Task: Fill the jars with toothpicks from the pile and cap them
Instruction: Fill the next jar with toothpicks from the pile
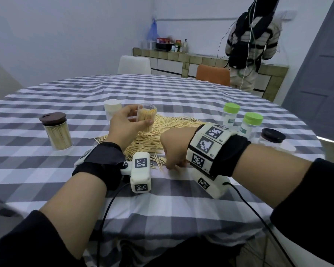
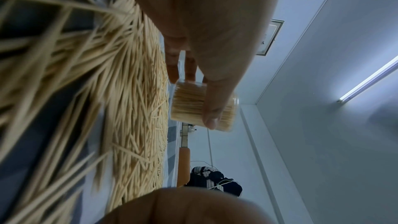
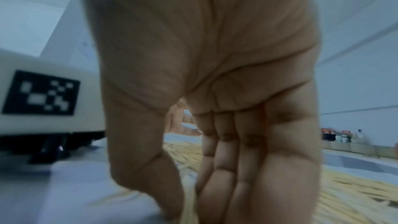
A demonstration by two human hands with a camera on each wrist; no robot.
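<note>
My left hand grips a clear, lidless jar packed with upright toothpicks and holds it tilted above the far side of the toothpick pile. In the left wrist view my thumb lies across the jar, with the pile below it. My right hand reaches down to the near edge of the pile. There the thumb and fingers pinch a small bunch of toothpicks against the checked tablecloth.
A full jar with a brown lid stands at the left and a white-lidded jar behind my left hand. Two green-capped jars and a dark-lidded jar stand at the right. A person stands at the far counter.
</note>
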